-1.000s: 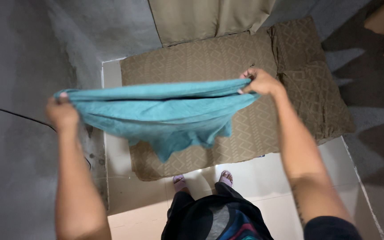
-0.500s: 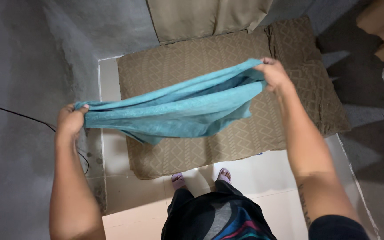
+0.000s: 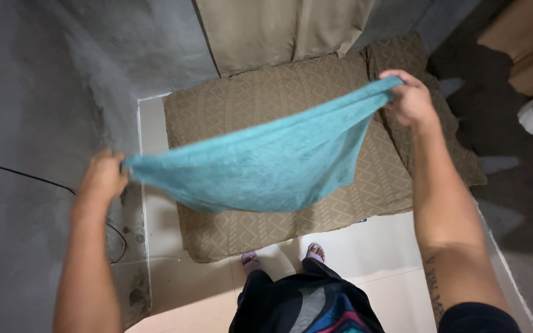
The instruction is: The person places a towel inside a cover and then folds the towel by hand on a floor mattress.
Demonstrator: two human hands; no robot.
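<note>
A teal towel (image 3: 266, 163) hangs stretched in the air between my two hands. My left hand (image 3: 103, 176) pinches its lower left corner, and my right hand (image 3: 409, 98) grips the upper right corner, held higher and farther out. The cloth sags in the middle above a tan patterned mattress (image 3: 260, 105) on the floor. My feet (image 3: 282, 256) stand just in front of the mattress edge.
A grey concrete wall (image 3: 44, 92) runs along the left with a thin black cable (image 3: 26, 176) across it. A beige curtain (image 3: 279, 31) hangs behind the mattress. A tan cushion (image 3: 458, 154) lies at the right; a wooden piece (image 3: 525, 49) stands at the far right.
The towel has tilted: my right hand rose and moved right, my left hand dropped lower. The cloth is spread wider and flatter than a second ago.
</note>
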